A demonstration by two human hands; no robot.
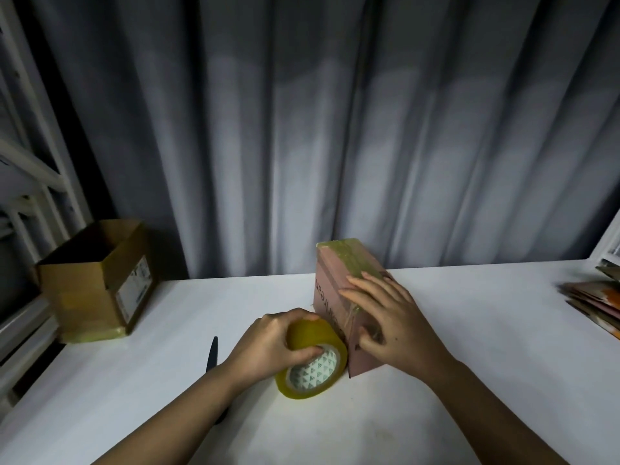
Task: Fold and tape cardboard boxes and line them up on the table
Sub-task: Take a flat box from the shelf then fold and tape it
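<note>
Head view: left hand [268, 344] fingers curled around tape roll [312, 359], right hand [385, 317] fingers flat on box [339, 283].

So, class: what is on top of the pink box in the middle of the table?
The right hand rests flat on the pink box, over yellowish tape strips along its top. The seam under the palm is covered. The tape roll in the left hand is beside the box.

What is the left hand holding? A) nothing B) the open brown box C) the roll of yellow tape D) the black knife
C: the left hand has its fingers curled round the roll of tape, next to the pink box.
</note>
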